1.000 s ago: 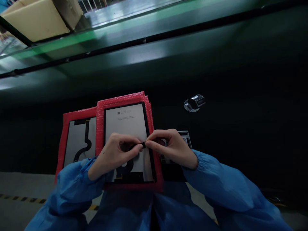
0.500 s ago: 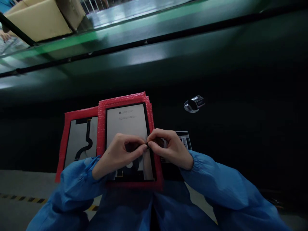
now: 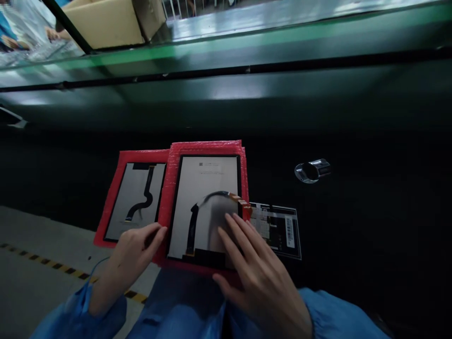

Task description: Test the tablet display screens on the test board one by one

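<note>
Clock taken from middle of the front display panel (image 3: 201, 221); panel is laid printed side up on a red wrap sheet (image 3: 171, 188). Right hand (image 3: 261, 278) seen at 5 o'clock, fingers stretched out and slightly spread, thumb held apart, over the panel's lower right; contact can't be told. Black flex cable (image 3: 216, 193) is arched across the panel, its orange end near the right rim at 3 o'clock. Left hand (image 3: 130, 261) at 8 o'clock, curled, thumb and forefinger brought close; whether the red edge is pinched can't be told. Second panel (image 3: 132, 186) placed at 9, barcode-labelled board (image 3: 278, 233) between 3 and 4, curled clear film (image 3: 312, 170) between 2 and 3, cardboard box (image 3: 102, 26) at 11.
</note>
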Action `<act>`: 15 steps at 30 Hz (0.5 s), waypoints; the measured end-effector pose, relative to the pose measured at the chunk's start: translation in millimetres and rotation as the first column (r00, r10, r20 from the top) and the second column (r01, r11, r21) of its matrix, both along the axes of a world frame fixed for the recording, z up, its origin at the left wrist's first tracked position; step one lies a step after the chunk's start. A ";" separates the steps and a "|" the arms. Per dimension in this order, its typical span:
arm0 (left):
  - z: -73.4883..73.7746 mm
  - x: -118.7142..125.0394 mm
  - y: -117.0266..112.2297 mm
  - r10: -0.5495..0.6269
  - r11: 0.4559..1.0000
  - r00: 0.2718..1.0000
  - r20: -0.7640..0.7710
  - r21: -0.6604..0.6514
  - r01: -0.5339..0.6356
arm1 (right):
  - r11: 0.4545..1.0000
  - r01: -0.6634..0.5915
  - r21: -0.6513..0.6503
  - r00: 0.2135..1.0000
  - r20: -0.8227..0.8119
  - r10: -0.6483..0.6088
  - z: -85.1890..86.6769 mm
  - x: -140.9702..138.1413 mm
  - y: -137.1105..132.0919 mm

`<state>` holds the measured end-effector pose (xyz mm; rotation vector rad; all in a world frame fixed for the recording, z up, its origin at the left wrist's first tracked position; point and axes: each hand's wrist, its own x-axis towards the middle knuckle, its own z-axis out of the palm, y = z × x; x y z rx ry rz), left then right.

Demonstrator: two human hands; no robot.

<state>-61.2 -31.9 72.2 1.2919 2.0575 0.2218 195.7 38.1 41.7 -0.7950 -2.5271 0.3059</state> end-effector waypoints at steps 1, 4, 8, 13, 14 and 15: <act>-0.9 2.5 -1.5 0.004 1.000 1.000 0.006 0.016 -0.004 | 1.000 0.009 0.026 0.998 0.062 -0.010 -5.1 -6.3 -4.9; -1.6 4.9 -2.3 0.025 0.999 0.994 0.108 0.023 -0.028 | 0.996 0.043 0.083 0.989 0.139 -0.055 -18.7 -22.2 -11.8; -2.8 0.8 -5.0 0.090 0.996 0.919 0.383 -0.048 -0.078 | 0.991 0.087 0.102 0.987 0.125 -0.100 -27.2 -37.3 -14.4; -0.4 3.4 -15.3 0.051 0.991 0.767 0.639 0.065 -0.120 | 0.966 0.174 0.192 0.984 -0.015 -0.175 -29.0 -40.0 -18.3; -0.1 5.7 -15.3 -0.062 0.982 0.781 0.621 0.177 -0.063 | 0.961 0.186 0.205 0.982 -0.053 -0.179 -28.4 -37.9 -19.2; -0.7 8.4 -13.8 -0.200 0.950 0.808 0.554 0.312 0.022 | 0.957 0.196 0.213 0.980 -0.088 -0.181 -27.3 -35.2 -20.0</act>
